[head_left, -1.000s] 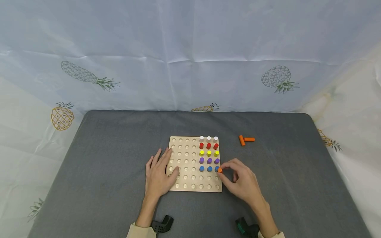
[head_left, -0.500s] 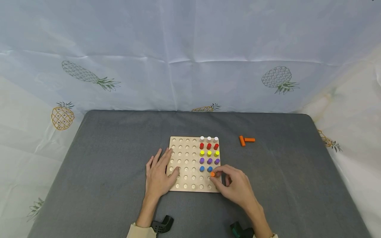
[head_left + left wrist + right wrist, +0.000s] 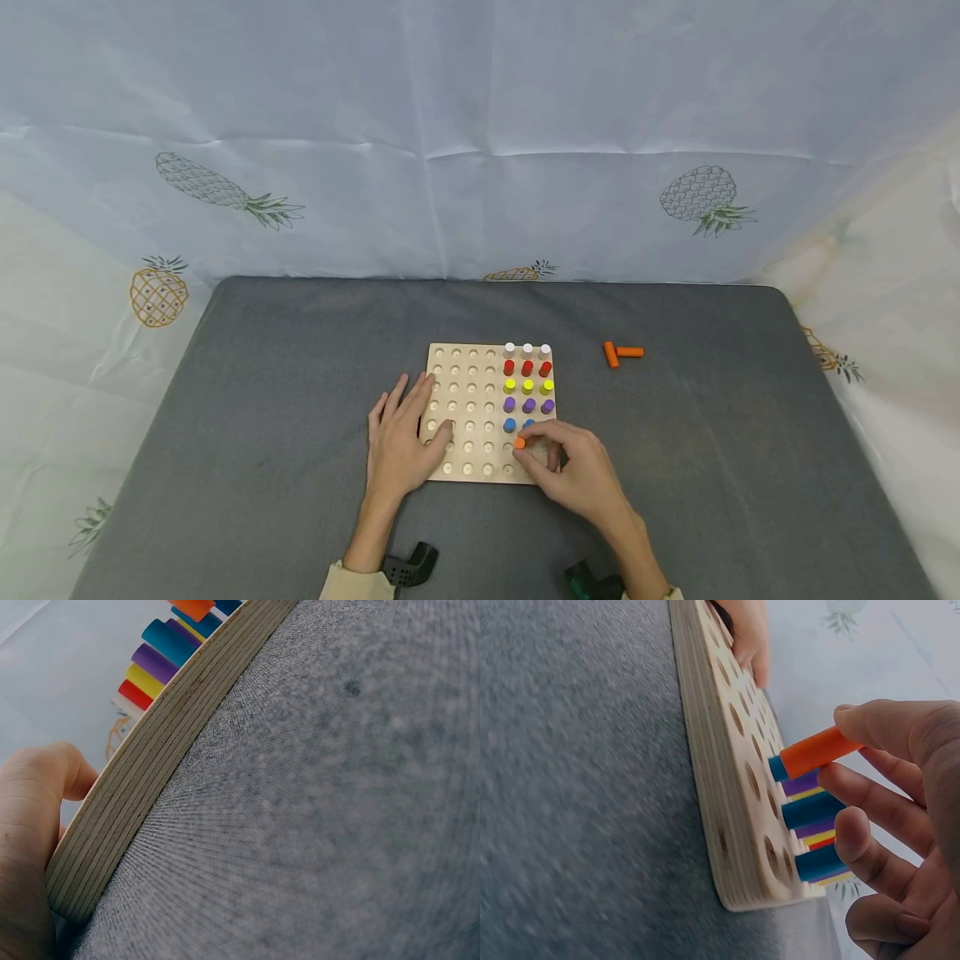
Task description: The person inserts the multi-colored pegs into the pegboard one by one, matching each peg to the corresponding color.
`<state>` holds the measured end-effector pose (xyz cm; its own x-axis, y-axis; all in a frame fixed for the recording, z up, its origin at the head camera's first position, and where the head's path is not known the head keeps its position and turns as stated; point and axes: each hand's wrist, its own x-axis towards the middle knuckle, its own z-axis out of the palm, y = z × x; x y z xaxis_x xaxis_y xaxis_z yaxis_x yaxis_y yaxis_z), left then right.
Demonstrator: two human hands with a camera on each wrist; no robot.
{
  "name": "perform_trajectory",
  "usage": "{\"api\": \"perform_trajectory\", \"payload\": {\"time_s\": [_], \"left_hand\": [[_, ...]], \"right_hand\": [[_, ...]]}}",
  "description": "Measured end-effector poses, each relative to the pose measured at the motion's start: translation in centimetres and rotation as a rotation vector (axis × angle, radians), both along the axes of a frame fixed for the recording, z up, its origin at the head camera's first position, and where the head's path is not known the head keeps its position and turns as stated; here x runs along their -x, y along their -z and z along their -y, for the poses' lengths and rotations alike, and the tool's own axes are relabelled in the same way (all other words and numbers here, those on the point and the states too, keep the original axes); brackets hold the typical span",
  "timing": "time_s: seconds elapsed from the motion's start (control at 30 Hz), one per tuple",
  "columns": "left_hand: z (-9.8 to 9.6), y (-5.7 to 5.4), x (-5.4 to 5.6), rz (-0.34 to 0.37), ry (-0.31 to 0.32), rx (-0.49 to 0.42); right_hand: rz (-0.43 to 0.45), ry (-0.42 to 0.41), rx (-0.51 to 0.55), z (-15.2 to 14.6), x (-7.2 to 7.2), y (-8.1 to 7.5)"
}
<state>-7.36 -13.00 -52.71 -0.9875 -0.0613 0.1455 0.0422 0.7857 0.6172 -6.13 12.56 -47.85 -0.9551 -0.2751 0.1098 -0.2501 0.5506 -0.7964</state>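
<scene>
A wooden pegboard (image 3: 468, 408) with rows of round holes lies on the grey table. My right hand (image 3: 573, 467) pinches an orange peg (image 3: 821, 752) between thumb and fingers, held above the board's near right part. In the right wrist view the peg's lower end stands off the board's face and overlaps a blue peg (image 3: 778, 769). My left hand (image 3: 405, 446) rests on the board's left edge, fingers extended. Standing in the right-hand columns are white pegs (image 3: 527, 350), red pegs (image 3: 527, 367), yellow pegs (image 3: 528, 386), purple pegs (image 3: 528, 405) and blue pegs (image 3: 509, 425).
Two loose orange pegs (image 3: 611, 355) lie touching on the table (image 3: 697, 433), right of the board's far corner. A pale curtain (image 3: 465, 92) printed with pineapples hangs behind the table. Dark wrist devices (image 3: 411, 567) sit below both hands.
My right hand has carried the orange peg leftward and slightly nearer, from beside the board's right edge to over its near rows. The left hand stays in place.
</scene>
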Motion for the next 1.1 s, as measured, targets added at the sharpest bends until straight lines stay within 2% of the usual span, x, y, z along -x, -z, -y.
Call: {"api": "perform_trajectory", "payload": {"time_s": [0.73,0.97,1.1], "left_hand": [[-0.1,0.0,0.0,0.008,0.002,0.007],[0.0,-0.1,0.0,0.009,0.002,0.006],[0.0,0.0,0.0,0.011,-0.002,0.003]], "right_hand": [[0.051,0.016,-0.088,1.2,-0.1,0.6],[0.031,0.018,-0.107,1.2,-0.1,0.5],[-0.021,0.009,-0.081,0.9,-0.1,0.7]]}}
